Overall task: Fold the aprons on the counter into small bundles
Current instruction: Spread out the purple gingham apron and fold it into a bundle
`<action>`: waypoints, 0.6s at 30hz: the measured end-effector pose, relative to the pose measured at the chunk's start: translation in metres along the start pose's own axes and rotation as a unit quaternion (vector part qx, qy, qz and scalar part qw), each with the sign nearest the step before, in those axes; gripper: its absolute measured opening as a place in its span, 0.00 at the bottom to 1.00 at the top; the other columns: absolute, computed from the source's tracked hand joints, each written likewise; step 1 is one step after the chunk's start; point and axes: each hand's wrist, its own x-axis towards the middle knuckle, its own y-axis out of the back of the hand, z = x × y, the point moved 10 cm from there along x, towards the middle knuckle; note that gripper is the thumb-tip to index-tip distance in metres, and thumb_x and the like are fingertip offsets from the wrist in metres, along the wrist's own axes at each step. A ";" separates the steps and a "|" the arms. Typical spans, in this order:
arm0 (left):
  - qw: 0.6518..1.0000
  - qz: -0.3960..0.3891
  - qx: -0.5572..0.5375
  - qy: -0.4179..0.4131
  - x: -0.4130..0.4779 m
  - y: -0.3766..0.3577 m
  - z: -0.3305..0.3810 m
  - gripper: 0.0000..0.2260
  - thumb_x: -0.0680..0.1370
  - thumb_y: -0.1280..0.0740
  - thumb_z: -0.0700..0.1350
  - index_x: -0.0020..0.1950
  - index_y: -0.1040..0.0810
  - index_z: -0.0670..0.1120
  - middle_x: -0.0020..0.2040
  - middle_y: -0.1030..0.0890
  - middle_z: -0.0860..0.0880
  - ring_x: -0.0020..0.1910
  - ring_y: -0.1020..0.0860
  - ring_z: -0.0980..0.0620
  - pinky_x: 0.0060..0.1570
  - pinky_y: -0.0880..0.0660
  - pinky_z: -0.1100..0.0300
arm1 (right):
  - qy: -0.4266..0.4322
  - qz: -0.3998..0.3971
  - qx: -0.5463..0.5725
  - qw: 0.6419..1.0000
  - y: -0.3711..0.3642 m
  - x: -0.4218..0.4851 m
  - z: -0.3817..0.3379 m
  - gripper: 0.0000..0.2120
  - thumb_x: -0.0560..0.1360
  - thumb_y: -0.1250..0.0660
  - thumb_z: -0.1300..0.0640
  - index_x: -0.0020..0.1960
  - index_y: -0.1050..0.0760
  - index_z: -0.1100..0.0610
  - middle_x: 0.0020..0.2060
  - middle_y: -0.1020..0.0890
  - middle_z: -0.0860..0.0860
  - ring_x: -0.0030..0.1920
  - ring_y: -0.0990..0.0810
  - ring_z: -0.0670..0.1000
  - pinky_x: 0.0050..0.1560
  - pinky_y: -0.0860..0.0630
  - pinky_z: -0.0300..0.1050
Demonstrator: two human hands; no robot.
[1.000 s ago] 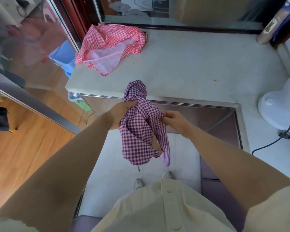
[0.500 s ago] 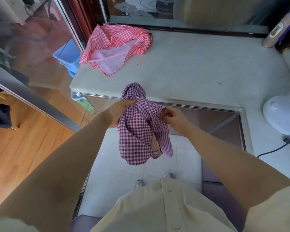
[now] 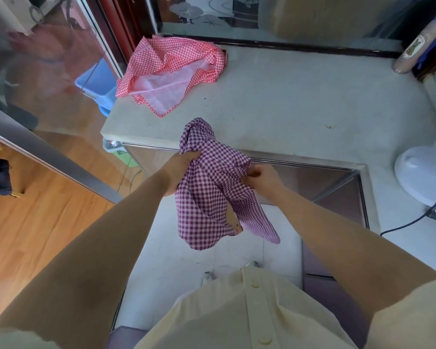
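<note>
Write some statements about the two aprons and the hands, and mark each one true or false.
1. The left hand and right hand both hold the purple apron. True.
2. The purple apron lies flat on the counter. False: it hangs from the hands at the counter's front edge.
3. The red apron lies at the counter's far left corner. True.
4. The red apron is folded into a small bundle. False: it lies loose and crumpled, not yet folded.
</note>
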 end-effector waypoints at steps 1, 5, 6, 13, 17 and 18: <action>1.000 0.001 -0.012 0.005 0.000 0.000 0.000 0.23 0.80 0.38 0.52 0.73 0.34 0.47 0.64 0.22 0.45 0.60 0.21 0.42 0.65 0.29 0.41 | -0.007 -0.003 0.032 0.999 -0.001 0.001 0.003 0.05 0.70 0.27 0.64 0.44 0.18 0.57 0.46 0.15 0.55 0.49 0.17 0.55 0.57 0.21 0.55; 0.997 0.006 -0.078 0.024 0.001 0.000 0.002 0.20 0.81 0.38 0.50 0.72 0.34 0.47 0.64 0.22 0.44 0.60 0.22 0.41 0.66 0.29 0.42 | -0.010 -0.040 0.094 0.995 -0.008 0.000 0.005 0.05 0.72 0.28 0.67 0.44 0.21 0.58 0.45 0.16 0.57 0.48 0.17 0.56 0.56 0.20 0.59; 0.996 0.004 -0.090 0.027 0.002 -0.001 0.002 0.20 0.81 0.38 0.50 0.72 0.34 0.47 0.63 0.22 0.44 0.60 0.22 0.41 0.66 0.29 0.42 | -0.009 -0.066 0.098 0.993 -0.012 -0.001 0.002 0.04 0.73 0.29 0.67 0.45 0.21 0.59 0.45 0.17 0.57 0.48 0.18 0.56 0.56 0.21 0.57; 0.990 -0.005 -0.132 0.045 -0.002 -0.008 0.001 0.16 0.81 0.38 0.49 0.68 0.31 0.47 0.60 0.20 0.43 0.58 0.21 0.41 0.65 0.28 0.44 | 0.011 -0.205 0.112 0.972 -0.042 -0.006 -0.016 0.22 0.76 0.34 0.66 0.69 0.29 0.59 0.65 0.23 0.53 0.62 0.22 0.54 0.64 0.25 0.52; 0.988 -0.006 -0.145 0.046 -0.005 -0.008 0.001 0.18 0.80 0.38 0.48 0.69 0.31 0.46 0.60 0.20 0.42 0.57 0.21 0.41 0.64 0.27 0.44 | -0.043 -0.267 0.158 0.950 -0.059 -0.011 -0.015 0.17 0.77 0.36 0.66 0.66 0.27 0.59 0.62 0.20 0.54 0.61 0.21 0.55 0.62 0.24 0.49; 0.987 -0.007 -0.151 0.047 -0.006 -0.008 0.001 0.18 0.80 0.38 0.48 0.69 0.31 0.46 0.61 0.20 0.42 0.57 0.21 0.41 0.63 0.27 0.44 | -0.053 -0.282 0.168 0.943 -0.063 -0.014 -0.015 0.17 0.77 0.35 0.66 0.65 0.27 0.57 0.62 0.21 0.54 0.61 0.21 0.55 0.60 0.23 0.47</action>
